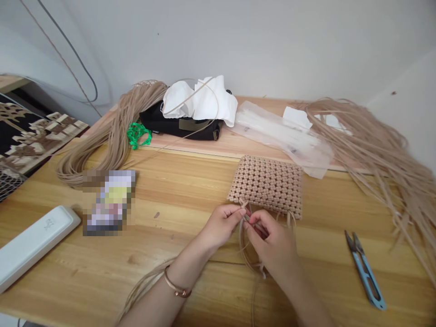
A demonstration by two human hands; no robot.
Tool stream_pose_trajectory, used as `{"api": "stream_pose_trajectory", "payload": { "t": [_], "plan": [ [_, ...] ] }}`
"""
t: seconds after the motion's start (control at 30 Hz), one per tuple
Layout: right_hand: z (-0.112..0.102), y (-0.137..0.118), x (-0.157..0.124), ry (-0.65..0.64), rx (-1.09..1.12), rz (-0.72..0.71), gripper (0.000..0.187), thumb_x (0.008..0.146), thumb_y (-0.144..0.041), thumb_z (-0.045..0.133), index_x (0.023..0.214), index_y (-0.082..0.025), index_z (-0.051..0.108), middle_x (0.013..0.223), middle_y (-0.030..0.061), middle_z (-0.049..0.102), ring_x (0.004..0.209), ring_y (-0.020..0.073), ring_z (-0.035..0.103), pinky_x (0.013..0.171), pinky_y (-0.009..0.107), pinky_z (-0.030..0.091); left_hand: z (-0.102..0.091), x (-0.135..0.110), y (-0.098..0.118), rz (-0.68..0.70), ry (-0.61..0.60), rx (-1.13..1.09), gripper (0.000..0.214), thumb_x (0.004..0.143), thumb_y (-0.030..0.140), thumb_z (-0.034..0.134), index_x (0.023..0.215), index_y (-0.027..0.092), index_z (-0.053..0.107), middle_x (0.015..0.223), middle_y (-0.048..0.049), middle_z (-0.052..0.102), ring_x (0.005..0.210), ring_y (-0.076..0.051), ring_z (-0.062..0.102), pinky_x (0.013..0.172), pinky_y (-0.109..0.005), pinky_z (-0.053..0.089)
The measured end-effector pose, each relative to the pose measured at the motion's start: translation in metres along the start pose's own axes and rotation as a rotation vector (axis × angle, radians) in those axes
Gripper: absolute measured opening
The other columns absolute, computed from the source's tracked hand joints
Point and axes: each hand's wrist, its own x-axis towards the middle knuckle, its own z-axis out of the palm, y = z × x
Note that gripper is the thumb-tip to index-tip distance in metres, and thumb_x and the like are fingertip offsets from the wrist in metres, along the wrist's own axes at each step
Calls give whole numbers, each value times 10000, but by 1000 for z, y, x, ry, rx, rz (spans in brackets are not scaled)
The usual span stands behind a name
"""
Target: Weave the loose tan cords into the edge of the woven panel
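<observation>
A beige woven panel (267, 181) made of knotted cord lies on the wooden table, with loose cords hanging from its near edge. At its near left corner my left hand (226, 222) pinches cords between thumb and forefinger. My right hand (269, 236) is closed on the same bunch of cords just to the right, its fingertips close to the left ones. Looped cord ends (250, 259) dangle below both hands. Exactly which strand each hand grips is partly hidden by the fingers.
Thread snips (366, 272) lie at right. Cord bundles rest at back left (112, 131) and right (371, 145). A black pouch (200, 131) with white paper, a clear plastic bag (282, 131), green netting (139, 135), a blurred phone-like item (112, 200) and a white case (41, 245) also lie there.
</observation>
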Motion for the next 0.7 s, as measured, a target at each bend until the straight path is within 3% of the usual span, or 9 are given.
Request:
{"api": "stream_pose_trajectory", "payload": {
  "t": [0.13,0.37,0.53,0.7],
  "plan": [
    [-4,3,2,-15,-121,-129,102,712,-256,511,638,-200,555,529,-15,522,473,117,447,491,236,309,-1,0,0,-64,16,-31,338,652,448,593,683,112,579,374,97,282,365,-27,177,389,-192,86],
    [-11,5,6,-186,-75,20,212,751,-302,440,601,-187,534,507,-19,486,472,118,420,443,219,281,-8,-1,6,-209,-47,-174,274,649,364,620,712,98,618,429,101,218,373,-13,136,387,-188,40],
    [-15,7,8,-241,7,81,199,738,-302,456,583,-186,501,480,-43,410,460,104,377,442,216,267,-11,1,3,-144,-104,-130,231,638,290,644,761,95,632,401,95,279,362,-14,154,369,-190,58],
    [-19,8,7,-262,114,86,196,740,-339,483,620,-187,518,495,-49,393,472,100,360,444,219,272,-11,2,0,-74,-81,-78,273,644,329,645,792,101,626,396,96,308,352,-17,172,357,-191,80]
  ]
}}
